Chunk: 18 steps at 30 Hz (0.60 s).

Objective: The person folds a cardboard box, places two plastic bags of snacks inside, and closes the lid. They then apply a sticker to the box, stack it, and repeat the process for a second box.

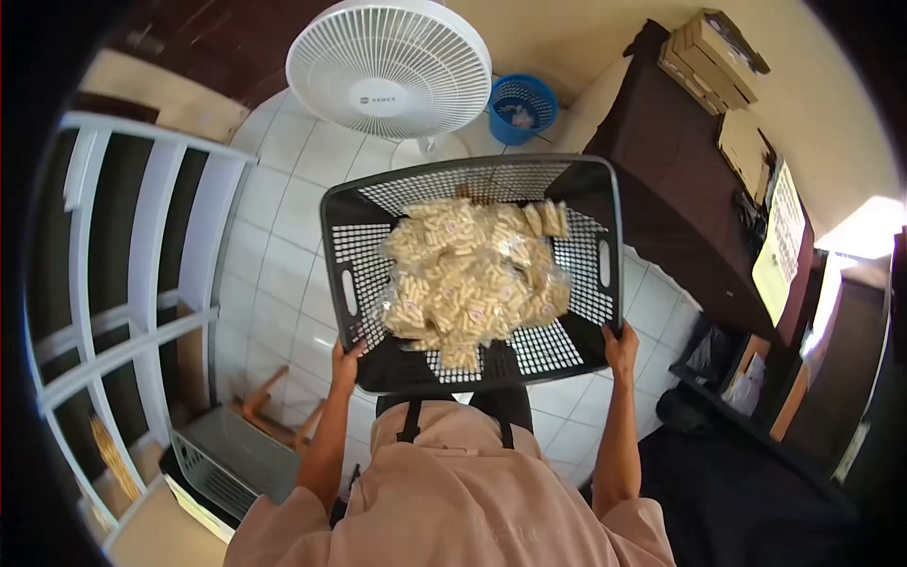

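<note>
A large black plastic basket [466,386] with perforated walls is held out in front of my body. Inside it lies a heap of clear plastic packets [472,274] filled with small pale, stick-like pieces; several bear a small round label. My left hand [349,361] grips the basket's near left corner. At the near right corner, my right hand [620,348] is closed on the rim. Both hands have some fingers hidden beneath or behind the basket wall.
A white fan [387,71] stands ahead, with a blue bin [522,109] beside it. On the right, a dark-covered table [680,180] carries cardboard boxes [709,61]. A pale metal rack [142,246] is at left, near a grey crate [241,454] and a wooden stool [274,416].
</note>
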Each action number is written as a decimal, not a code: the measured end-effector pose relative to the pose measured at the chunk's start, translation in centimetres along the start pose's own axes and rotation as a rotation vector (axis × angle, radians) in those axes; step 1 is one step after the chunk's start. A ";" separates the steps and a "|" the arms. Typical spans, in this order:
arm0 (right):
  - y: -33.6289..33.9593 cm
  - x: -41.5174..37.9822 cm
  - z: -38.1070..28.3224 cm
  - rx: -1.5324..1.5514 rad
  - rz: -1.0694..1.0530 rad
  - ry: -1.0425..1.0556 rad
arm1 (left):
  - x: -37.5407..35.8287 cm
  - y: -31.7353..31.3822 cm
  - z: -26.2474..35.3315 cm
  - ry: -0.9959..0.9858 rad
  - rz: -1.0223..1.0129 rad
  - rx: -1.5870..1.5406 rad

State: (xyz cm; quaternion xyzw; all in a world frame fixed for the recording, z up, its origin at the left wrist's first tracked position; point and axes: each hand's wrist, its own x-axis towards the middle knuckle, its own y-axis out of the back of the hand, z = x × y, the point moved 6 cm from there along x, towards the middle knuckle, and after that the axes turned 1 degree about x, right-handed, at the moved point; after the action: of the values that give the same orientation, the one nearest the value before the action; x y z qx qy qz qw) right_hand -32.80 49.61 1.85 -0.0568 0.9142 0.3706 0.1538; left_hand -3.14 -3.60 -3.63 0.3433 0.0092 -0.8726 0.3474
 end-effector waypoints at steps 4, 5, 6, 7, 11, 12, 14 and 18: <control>4.2 3.7 -1.1 -0.264 -0.023 0.071 | -7.1 -4.4 -3.9 0.061 0.096 -0.188; 2.3 6.1 -2.0 -0.270 -0.052 0.112 | -6.7 -4.1 -4.0 0.061 0.132 -0.234; 1.5 7.7 -2.7 -0.274 -0.060 0.135 | -6.9 -4.2 -4.4 0.057 0.149 -0.251; 1.6 9.3 -3.4 -0.312 -0.036 0.198 | -7.3 -5.2 -4.8 0.048 0.162 -0.280; 2.4 12.1 -6.6 -0.328 0.080 0.294 | -9.6 -8.4 -3.9 -0.012 0.265 -0.329; 2.4 12.1 -7.5 -0.354 0.075 0.303 | -9.8 -8.4 -4.2 0.003 0.287 -0.299; 2.3 13.0 -9.0 -0.403 0.053 0.275 | -10.1 -9.0 -5.0 0.020 0.264 -0.340; 2.4 15.1 -9.0 -0.303 0.002 0.269 | -10.6 -9.8 -6.0 -0.020 0.295 -0.341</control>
State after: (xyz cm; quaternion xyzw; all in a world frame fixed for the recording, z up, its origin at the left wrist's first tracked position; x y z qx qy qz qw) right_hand -49.77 45.26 4.61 -0.1276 0.8603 0.4932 0.0194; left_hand -0.05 11.73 -4.02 0.2686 0.1030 -0.8014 0.5244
